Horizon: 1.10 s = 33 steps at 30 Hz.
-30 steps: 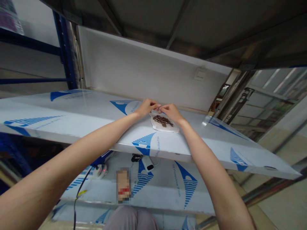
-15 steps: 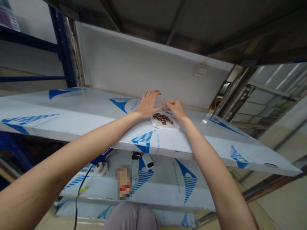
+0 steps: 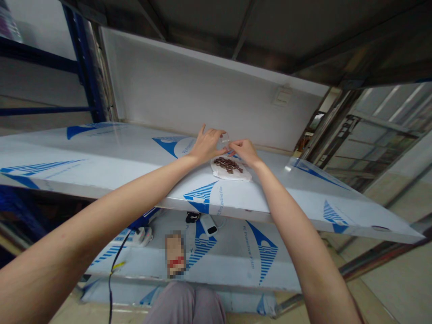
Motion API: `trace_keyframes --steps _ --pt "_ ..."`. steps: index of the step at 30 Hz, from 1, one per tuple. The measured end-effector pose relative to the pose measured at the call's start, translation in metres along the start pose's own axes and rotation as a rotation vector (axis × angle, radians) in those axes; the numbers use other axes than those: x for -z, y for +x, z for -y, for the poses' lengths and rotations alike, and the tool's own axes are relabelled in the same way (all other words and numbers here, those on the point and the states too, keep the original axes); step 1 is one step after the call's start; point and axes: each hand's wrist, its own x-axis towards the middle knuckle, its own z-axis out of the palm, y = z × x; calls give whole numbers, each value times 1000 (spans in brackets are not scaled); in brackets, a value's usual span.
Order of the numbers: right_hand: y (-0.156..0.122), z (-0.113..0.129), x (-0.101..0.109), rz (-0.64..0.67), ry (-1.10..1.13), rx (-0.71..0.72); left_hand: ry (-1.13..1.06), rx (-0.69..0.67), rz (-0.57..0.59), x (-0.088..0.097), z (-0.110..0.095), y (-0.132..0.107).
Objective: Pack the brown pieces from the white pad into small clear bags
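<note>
My left hand [image 3: 206, 145] is curved around a small clear plastic item [image 3: 225, 140], perhaps a bag or a cup, held between thumb and fingers with one finger raised. Beside it my right hand [image 3: 245, 150] has its thumb and fingertips pinched together at the clear item's right edge. What the pinch holds is too small to make out. Just below both hands, a pile of small dark brown, shiny pieces [image 3: 228, 164] lies on a white, soft-looking sheet or pouch [image 3: 236, 175] on the film-covered shelf [image 3: 135, 168].
On the lower shelf [image 3: 232, 256] are a white device [image 3: 208, 225], a small black item [image 3: 192, 218], a power strip [image 3: 143, 236] with a black cable [image 3: 113, 270], and a blurred-out object [image 3: 175, 254]. A metal shelf [image 3: 202, 31] hangs overhead; blue rack posts [image 3: 83, 58] stand left.
My hands stay almost in place at the clear item. One finger of my left hand has lifted, and the clear item shows more plainly. The view has shifted slightly.
</note>
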Motion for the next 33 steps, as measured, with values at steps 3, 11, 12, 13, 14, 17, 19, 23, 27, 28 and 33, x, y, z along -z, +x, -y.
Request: trace_keyframes --steps 3,11,12,13,14,17,19,23,27,28,33 --pt "-2 -4 14 75 22 -21 -44 12 -2 0 4 0" --pt "-9 -25 34 261 -350 -58 -271 66 132 -3 14 -2" --pt "-10 -26 31 275 -365 -43 -279 72 132 -2 14 -2" --pt "-10 -26 29 277 -376 -27 -288 76 129 -2 13 -1" --pt "-9 -26 26 271 -382 -14 -298 81 125 -2 13 -1" --pt "-7 -27 25 227 -357 -10 -362 97 111 -3 15 0" --pt "-5 -27 28 161 -292 -16 -426 114 101 -4 17 1" --pt "-2 -13 33 -77 -117 83 -579 134 83 -10 19 2" --pt "-8 10 27 -168 -323 167 -686 92 122 -14 17 2" --pt "-10 14 24 -153 -410 185 -695 84 140 -14 17 2" --pt "-11 15 17 -127 -487 259 -747 73 177 -13 17 2"
